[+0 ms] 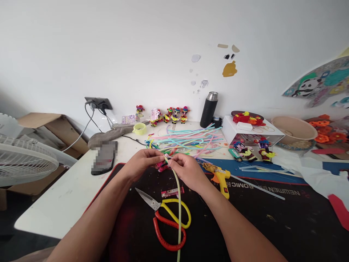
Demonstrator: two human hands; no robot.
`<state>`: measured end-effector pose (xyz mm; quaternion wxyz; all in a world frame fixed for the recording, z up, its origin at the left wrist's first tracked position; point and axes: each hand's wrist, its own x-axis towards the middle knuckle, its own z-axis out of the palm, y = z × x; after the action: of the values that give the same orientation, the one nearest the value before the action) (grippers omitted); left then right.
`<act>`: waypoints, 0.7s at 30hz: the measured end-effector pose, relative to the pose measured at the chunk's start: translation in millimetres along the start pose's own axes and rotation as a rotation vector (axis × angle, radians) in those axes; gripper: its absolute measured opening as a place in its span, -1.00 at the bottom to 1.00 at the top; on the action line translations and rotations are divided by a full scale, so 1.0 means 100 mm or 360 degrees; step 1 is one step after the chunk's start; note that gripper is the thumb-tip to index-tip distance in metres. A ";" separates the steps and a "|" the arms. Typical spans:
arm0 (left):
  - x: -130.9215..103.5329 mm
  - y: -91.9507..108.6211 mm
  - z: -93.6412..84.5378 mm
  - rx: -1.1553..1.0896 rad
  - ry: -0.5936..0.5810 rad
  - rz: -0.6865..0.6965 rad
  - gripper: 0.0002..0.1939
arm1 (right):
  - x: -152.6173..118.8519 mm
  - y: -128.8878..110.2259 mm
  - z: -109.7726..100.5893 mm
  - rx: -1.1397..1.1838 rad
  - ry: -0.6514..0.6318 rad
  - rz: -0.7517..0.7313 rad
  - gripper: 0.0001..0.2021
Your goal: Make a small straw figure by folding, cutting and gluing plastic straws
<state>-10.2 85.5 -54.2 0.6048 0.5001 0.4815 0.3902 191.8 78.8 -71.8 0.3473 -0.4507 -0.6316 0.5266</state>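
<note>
A long pale green pipe cleaner [179, 207] hangs down from between my hands toward the bottom edge. My left hand [144, 162] pinches its upper end, and my right hand [188, 169] pinches it close beside. The fingertips nearly meet and partly cover that end. Just behind them lies a dark pink item [162, 167], mostly hidden. Beneath the pipe cleaner, scissors [156, 206] with one yellow and one red handle rest on the black mat [131, 225]. A small pink packet [172, 192] lies above the handles.
Many pastel pipe cleaners [188, 140] are piled behind my hands. A yellow glue gun [222, 178] lies right of them. A black flask [209, 111] and several small figures [176, 115] stand along the wall. A phone [105, 158] and a white fan [24, 160] are left.
</note>
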 end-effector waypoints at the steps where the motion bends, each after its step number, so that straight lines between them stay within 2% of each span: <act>1: 0.00 0.00 0.00 0.0012 0.0022 0.0007 -0.65 | 0.00 0.00 0.00 0.0004 -0.0001 -0.0004 -0.77; 9: 0.03 -0.05 0.01 0.0103 0.0189 0.0182 -0.65 | -0.01 0.00 0.03 0.0087 -0.0071 -0.0009 -0.76; 15: 0.04 -0.08 -0.02 0.0361 0.0172 0.0264 -0.65 | -0.04 -0.05 0.03 -0.0085 -0.0103 -0.0007 -0.77; 21: 0.03 -0.07 -0.03 0.0737 0.0241 0.0407 -0.71 | -0.01 -0.03 0.01 -0.0107 -0.0071 -0.0017 -0.75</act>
<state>-12.1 87.4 -62.2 0.3825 0.6510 0.5348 0.3793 191.0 77.8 -69.4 0.3208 -0.4469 -0.6588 0.5132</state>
